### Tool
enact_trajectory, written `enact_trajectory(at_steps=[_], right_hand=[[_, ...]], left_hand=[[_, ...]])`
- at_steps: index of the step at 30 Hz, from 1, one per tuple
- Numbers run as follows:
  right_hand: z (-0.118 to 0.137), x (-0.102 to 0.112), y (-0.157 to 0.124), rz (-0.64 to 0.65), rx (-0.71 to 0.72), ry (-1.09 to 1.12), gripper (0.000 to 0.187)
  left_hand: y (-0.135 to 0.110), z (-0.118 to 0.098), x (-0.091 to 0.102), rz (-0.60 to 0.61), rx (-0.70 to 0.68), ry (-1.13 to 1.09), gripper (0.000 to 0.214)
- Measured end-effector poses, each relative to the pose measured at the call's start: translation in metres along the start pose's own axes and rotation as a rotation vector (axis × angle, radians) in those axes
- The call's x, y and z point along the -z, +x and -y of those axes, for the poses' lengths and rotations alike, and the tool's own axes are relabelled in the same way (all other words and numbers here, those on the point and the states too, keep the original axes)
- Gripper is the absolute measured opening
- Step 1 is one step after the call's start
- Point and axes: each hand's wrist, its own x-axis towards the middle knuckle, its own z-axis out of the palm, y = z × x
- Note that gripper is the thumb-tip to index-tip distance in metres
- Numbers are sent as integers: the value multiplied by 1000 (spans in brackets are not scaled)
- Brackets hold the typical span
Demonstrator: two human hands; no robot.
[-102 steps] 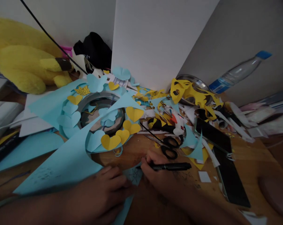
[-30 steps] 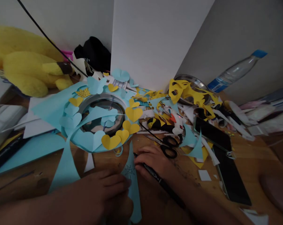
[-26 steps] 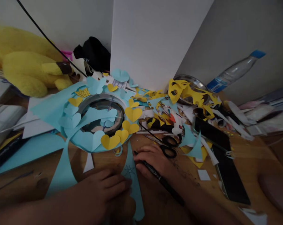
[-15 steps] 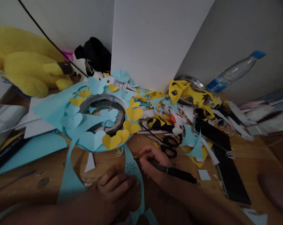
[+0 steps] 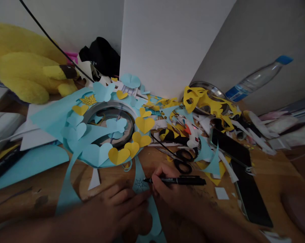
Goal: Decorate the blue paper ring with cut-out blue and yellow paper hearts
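My right hand [image 5: 167,185] grips a black marker pen [image 5: 187,181], its tip at the web-like black drawing [image 5: 140,184] on a light blue paper strip [image 5: 155,216]. Resting across that strip, my left hand [image 5: 127,206] has its fingers stretched out toward the drawing; part of the strip is hidden under it. Just beyond lies a ring [image 5: 85,162] covered in blue paper, with blue paper hearts [image 5: 98,153] and yellow paper hearts [image 5: 145,125] around it. A blue paper butterfly [image 5: 117,125] sits over its opening.
Black-handled scissors [image 5: 184,160], a white glue gun [image 5: 191,133] and yellow paper scraps [image 5: 208,101] lie to the right. Two dark phones [image 5: 252,192] overlap there. A plastic bottle [image 5: 258,79] leans at the back right. A yellow plush toy [image 5: 26,74] sits back left.
The marker has swung to nearly level, its tip lower and now on the drawing's right side. My left hand's fingers have stretched further right. The view has shifted slightly.
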Motion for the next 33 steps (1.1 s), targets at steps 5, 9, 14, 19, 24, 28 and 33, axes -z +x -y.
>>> enact_trajectory(at_steps=[5,9,14,19,24,28,33], right_hand=[[-3,0,2,56,14,20,16],[-1,1,1,68,2,-9,16],[-2,0,1,59,-1,-26,15],[-4,-1,1,69,0,-33,16],[-2,0,1,61,22,-31,16],[-2,-1,0,68,-10,-3,16],[-5,-3,1,33,-6,-7,17]], left_hand=[[0,1,0,-18,3,-7,58],[0,1,-1,-2,-17,29,58],[0,1,1,3,-12,49,60],[1,1,3,19,-13,62,57],[2,0,5,50,-3,92,67],[3,1,9,158,-35,109,82],[3,3,9,189,-34,99,86]])
